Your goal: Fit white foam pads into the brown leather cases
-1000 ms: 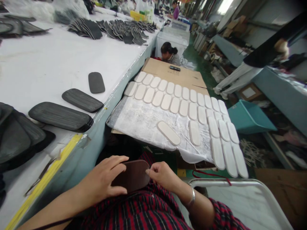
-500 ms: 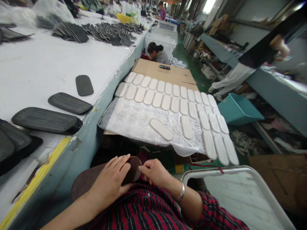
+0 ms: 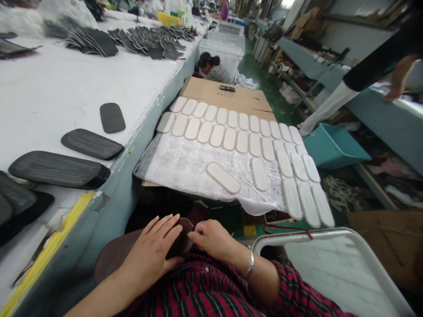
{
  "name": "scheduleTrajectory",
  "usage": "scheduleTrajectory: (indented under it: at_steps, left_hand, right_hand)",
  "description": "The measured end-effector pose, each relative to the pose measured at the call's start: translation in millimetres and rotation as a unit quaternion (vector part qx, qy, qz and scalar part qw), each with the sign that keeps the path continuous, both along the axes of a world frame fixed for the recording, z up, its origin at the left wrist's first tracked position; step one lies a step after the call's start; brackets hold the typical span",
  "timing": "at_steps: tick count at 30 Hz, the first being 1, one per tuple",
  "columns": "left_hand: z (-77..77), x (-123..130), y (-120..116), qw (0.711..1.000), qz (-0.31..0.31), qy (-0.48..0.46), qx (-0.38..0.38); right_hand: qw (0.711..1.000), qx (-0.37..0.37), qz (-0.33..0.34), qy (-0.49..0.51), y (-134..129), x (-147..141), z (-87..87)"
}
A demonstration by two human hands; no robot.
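Note:
A dark brown, round-ended flat piece [image 3: 114, 254] lies across my lap at the lower middle. My left hand [image 3: 152, 247] spans it, fingers stretched over the top and thumb at the near edge, gripping it there. At the piece's right end, the fingers of my right hand [image 3: 209, 237] are pinched on the rim. Whether they also hold something thin there is too small to tell. Ahead is a board covered with white cloth [image 3: 178, 163], bearing rows of pale oval pads. One loose pale pad [image 3: 223, 178] lies slanted near its front edge, and another pale pad [image 3: 259, 174] lies beside it.
On the left table [image 3: 49, 88] are stacks of dark oval pieces [image 3: 56, 168] and fanned dark pieces [image 3: 148, 42]. A cardboard sheet [image 3: 247, 99] carries a black phone-like object [image 3: 227, 88]. To the right are a teal bin [image 3: 333, 147] and a white-topped stool [image 3: 333, 264]. People are beyond.
My right fingertips have shifted slightly left along the rim of the brown piece. My left hand keeps its hold. The view has tilted slightly, and the person at far right has moved.

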State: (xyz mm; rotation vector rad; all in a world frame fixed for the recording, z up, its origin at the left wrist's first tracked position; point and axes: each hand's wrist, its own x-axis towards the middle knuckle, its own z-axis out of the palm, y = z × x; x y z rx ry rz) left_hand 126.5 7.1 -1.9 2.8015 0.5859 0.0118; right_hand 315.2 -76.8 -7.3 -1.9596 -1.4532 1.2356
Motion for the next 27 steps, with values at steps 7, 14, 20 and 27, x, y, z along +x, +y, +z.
scheduleTrajectory:
  at_steps: [7,14,20,27]
  left_hand:
    - [-0.6,-0.9,-1.5,1.000,0.019,0.017,-0.013]
    - [-0.7,-1.2,-7.0,0.999,0.031,0.006,-0.012]
    - [-1.4,-1.5,-8.6,0.998,0.062,-0.002,-0.034]
    - [-5.9,-4.5,-12.0,0.996,0.084,-0.017,-0.008]
  right_hand:
    - [0.981,-0.088,-0.061,0.160,-3.8,10.4,-16.5]
    - [0.971,-0.070,-0.072,0.218,-21.0,0.3,-27.6]
    - [0.962,-0.094,-0.102,0.236,-16.4,-10.9,-32.2]
    - [0.988,0.019,-0.121,0.091,-20.9,-5.7,-31.7]
